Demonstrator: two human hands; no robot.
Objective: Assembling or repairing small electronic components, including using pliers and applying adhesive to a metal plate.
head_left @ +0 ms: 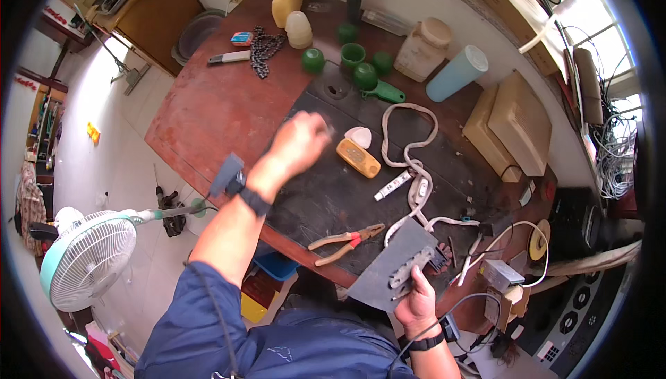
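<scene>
We have pliers (356, 239) on the table (187, 112) left of the sheet (374, 275), the cord (420, 190) behind it; farther back, cups (352, 54) stand between the chain (262, 51) and the jug (421, 49).

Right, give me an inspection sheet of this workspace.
Surface: red-brown table, scuffed, with a dark area across its middle.
Things in hand: grey panel bearing a grey part; pliers lie nearby.
Clutter: green cups, dark chain, orange case.
Hands: right hand holds the grey panel; left hand, blurred, is over the dark area, grip unclear.
Cables: pale cord loops across the table; tangled cables near the window.
Surroundings: fan at left.
</scene>
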